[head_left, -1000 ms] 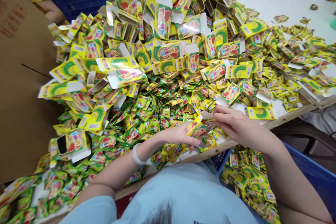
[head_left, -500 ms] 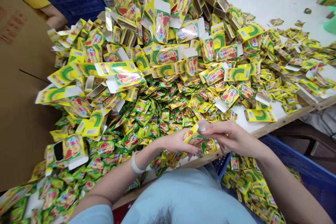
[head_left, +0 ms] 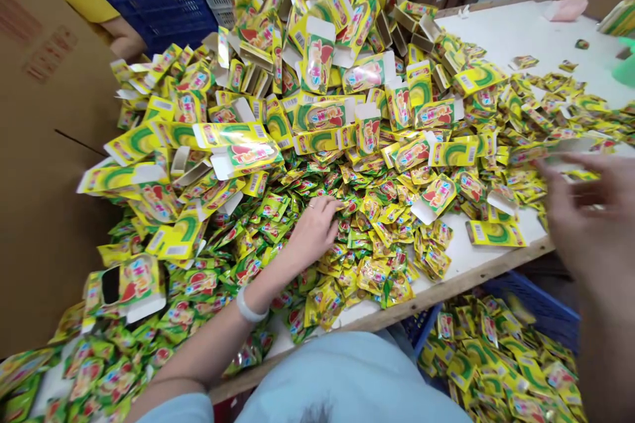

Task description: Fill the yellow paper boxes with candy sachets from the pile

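My left hand (head_left: 313,231), with a pale band on its wrist, reaches into the heap of small green and yellow candy packets (head_left: 377,231). Its fingers are curled, with the tips closed on a packet at the heap's middle; the packet is mostly hidden. At the far right, my right hand (head_left: 590,211) is smeared by motion over the table's edge. Its fingers look curved and apart from the thumb, with packets showing through the gap. Nearest to it lie loose packets and a yellow box (head_left: 496,234).
Many printed yellow boxes (head_left: 317,59), several with open flaps, pile up behind the packets. Below the wooden table edge (head_left: 397,310) stands a blue crate (head_left: 540,307) full of filled-looking boxes. A large carton (head_left: 44,165) stands left; beyond it a person's arm (head_left: 124,36) shows.
The small yellow box both hands held has left them. My left hand has moved up and forward into the packets; my right hand has swung far to the right.
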Tool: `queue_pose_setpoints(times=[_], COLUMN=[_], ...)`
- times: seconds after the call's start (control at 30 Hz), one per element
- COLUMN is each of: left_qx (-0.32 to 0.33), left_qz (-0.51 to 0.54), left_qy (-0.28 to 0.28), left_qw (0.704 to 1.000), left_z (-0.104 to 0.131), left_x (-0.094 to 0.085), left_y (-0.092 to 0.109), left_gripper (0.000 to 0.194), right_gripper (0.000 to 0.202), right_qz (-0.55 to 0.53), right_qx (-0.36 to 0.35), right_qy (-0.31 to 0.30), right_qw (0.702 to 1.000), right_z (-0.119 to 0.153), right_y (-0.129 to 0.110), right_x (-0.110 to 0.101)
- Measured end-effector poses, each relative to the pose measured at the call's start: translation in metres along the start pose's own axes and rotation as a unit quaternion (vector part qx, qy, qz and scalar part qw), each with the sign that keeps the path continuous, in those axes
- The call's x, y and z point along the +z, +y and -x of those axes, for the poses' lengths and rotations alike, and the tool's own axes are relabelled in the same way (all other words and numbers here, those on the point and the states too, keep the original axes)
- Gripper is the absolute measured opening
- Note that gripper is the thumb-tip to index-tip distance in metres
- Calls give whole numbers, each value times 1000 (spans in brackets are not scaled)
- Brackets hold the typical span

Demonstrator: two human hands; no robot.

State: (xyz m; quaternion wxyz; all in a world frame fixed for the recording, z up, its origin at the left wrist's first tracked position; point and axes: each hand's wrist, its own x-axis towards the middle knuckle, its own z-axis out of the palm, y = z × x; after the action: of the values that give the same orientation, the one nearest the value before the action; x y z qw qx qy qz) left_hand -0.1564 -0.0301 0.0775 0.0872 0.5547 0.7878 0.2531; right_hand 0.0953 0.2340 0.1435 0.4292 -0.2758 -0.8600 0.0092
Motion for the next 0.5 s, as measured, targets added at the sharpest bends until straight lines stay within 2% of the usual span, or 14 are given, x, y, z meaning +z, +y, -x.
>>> queue_pose_setpoints(times=[0.03,0.1,0.17,0.23,0.3,0.4,0.47,0.5], left_qx=[-4,-8,-6,-10,2,65,82,74], left_qz=[-59,-134,-170,-187,-200,-193,-188,-195], left_qy=[9,8,7,41,71,41,22,23], left_qw=[998,991,985,982,977,978,978,978], left_z=[-3,-8,-8,-4,4,15,13,9], left_x=[0,3,5,3,-1,1,11,17], left_y=[-9,-21,-28,-28,-25,-16,-10,-9], left_gripper=[39,44,43,39,30,22,28,36], right_gripper=[28,30,40,35,27,25,24,24], right_qz=[-6,-59,-43,-25,-39,-117,-195,-241], right_qx=[-35,-110,-139,-135,-110,-28,62,111], right_qy=[-12,-101,-194,-247,-254,-201,-157,-142], right_qw=[999,987,970,959,960,972,966,953], right_z=[1,19,46,71,83,79,69,64], right_y=[-14,-54,-92,-112,-113,-96,-89,-87], right_x=[15,53,92,121,137,140,135,132])
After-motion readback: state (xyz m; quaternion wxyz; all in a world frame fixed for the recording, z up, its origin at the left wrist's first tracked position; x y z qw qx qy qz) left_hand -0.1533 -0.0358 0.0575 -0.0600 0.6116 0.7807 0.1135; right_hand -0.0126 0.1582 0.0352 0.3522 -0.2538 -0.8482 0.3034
